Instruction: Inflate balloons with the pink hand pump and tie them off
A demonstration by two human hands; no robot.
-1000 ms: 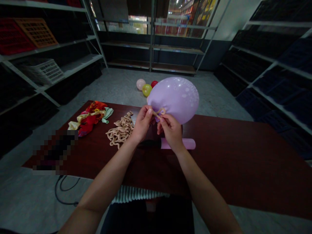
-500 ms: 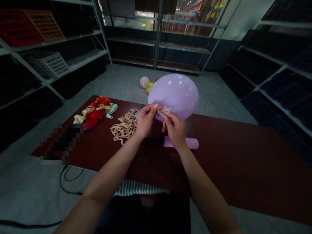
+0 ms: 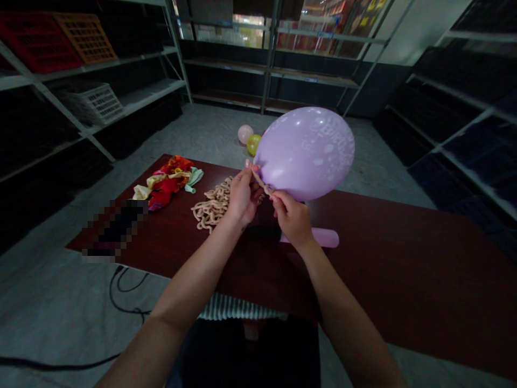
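Note:
A large inflated purple balloon with pale printing stands tilted just beyond my hands. Pinched between the fingertips of my left hand is one end of a tan rubber band. My right hand grips its other end, so the band runs taut across the balloon's near side. Both hands are closed; the balloon's neck is hidden by them. Under my right wrist lies a pink and black hand pump. Left of my left hand is a heap of tan rubber bands.
Uninflated balloons in several colours lie at the left of the dark red table. A pixelated dark object is near its left edge. Small balloons rest on the floor beyond. Shelves line the room; cables trail at left.
The rubber band was a loose loop and now stretches straight between my hands. The balloon has tipped to the right and turned, showing more of its printing. The view has shifted slightly.

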